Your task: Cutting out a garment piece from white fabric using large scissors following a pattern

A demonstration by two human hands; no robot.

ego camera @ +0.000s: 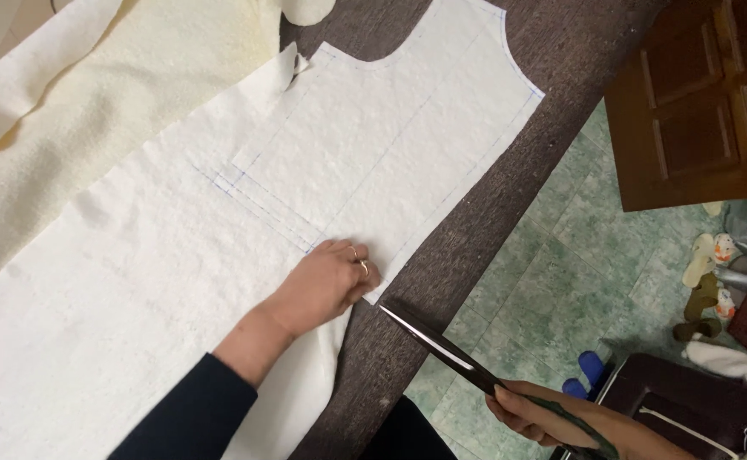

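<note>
A large sheet of white fabric (178,247) marked with blue lines lies on a dark wooden table (467,230). My left hand (327,281), with rings on two fingers, presses flat on the fabric near its cut edge. My right hand (552,413) grips the handles of long dark scissors (437,345). The blades are closed, and their tip points at the fabric edge just right of my left hand's fingers. A cut-out shape with a curved neckline (407,128) spreads toward the table's far side.
Cream fleece fabric (92,111) is heaped at the upper left. A brown panelled door (706,102) stands beyond the table's right edge, above a green tiled floor (561,255). Slippers and toys (710,281) and a dark case (680,400) sit on the floor.
</note>
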